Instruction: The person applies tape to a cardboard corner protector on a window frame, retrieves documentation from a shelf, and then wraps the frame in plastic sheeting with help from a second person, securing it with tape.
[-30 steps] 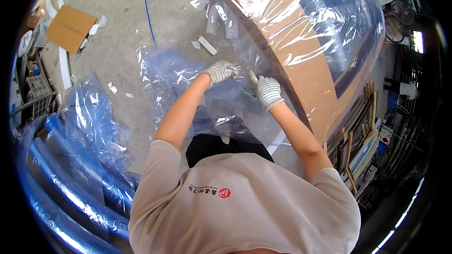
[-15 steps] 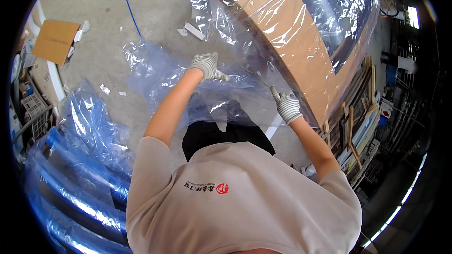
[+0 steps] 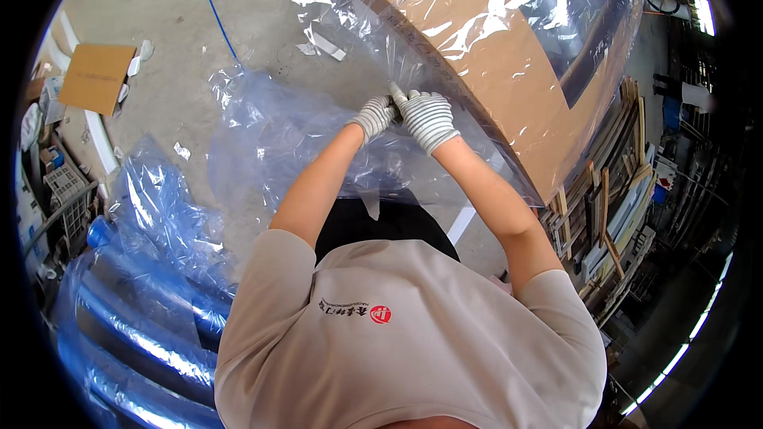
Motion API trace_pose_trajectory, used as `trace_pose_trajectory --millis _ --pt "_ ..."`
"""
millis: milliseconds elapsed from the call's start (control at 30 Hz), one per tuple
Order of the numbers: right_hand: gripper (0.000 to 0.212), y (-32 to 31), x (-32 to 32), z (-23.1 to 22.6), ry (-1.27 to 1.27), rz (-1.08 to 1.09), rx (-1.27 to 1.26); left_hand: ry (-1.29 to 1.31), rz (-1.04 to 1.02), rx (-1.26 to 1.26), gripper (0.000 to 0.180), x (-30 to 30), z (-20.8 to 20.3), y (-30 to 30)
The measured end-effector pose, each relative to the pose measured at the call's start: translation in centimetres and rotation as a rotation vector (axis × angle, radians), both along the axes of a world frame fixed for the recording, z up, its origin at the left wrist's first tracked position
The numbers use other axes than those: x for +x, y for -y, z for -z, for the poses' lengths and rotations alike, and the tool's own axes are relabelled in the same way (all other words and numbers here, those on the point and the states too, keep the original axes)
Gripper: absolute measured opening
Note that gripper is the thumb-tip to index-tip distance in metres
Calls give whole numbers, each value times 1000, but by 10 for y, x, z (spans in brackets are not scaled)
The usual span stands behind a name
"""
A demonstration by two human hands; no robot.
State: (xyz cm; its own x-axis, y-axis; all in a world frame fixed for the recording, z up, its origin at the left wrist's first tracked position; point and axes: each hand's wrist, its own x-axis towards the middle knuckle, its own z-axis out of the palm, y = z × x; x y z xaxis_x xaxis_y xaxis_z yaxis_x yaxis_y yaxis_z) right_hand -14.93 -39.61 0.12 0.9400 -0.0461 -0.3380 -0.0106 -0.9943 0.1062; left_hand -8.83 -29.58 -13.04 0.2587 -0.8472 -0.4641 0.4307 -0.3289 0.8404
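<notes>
Before my body my two hands meet, both in striped white-grey gloves. My left hand (image 3: 375, 117) is closed, its fingers bunched on the clear plastic film (image 3: 274, 131). Right against it, my right hand (image 3: 427, 117) has its thumb and fingers drawn together on the same film; the exact pinch is partly hidden. Loose film spreads from my hands to the left and down over my legs. Just beyond, a large curved piece faced with brown cardboard (image 3: 469, 56) lies wrapped in shiny film, its near edge close to my right hand.
Film-wrapped curved blue tubes (image 3: 143, 345) lie at the lower left, with crumpled film (image 3: 163, 191) above them. A cardboard sheet (image 3: 97, 78) and a basket (image 3: 70, 183) are at the far left. Wooden strips (image 3: 608, 191) are stacked at the right. A blue cord (image 3: 213, 4) crosses the floor.
My hands were apart, with the right one farther right beside the cardboard edge. The right has moved left and forward, the left slightly right, and they now meet on the film.
</notes>
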Motion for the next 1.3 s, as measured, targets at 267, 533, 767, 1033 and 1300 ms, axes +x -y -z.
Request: trace_pose_trajectory --millis 267,533,767,1033,1300 --pt "49 24 -48 -23 -384 218 -38 343 175 75 30 -33 -34 -14" --pt "53 66 -114 -87 258 211 442 975 446 230 88 -64 -27 17" --pt "56 67 -179 -69 167 64 194 536 833 342 76 -81 -37 76" --pt "46 48 -126 20 -36 144 97 186 344 21 35 -107 4 40" --pt "45 115 -322 -3 -526 268 -131 430 624 131 56 -129 -40 25"
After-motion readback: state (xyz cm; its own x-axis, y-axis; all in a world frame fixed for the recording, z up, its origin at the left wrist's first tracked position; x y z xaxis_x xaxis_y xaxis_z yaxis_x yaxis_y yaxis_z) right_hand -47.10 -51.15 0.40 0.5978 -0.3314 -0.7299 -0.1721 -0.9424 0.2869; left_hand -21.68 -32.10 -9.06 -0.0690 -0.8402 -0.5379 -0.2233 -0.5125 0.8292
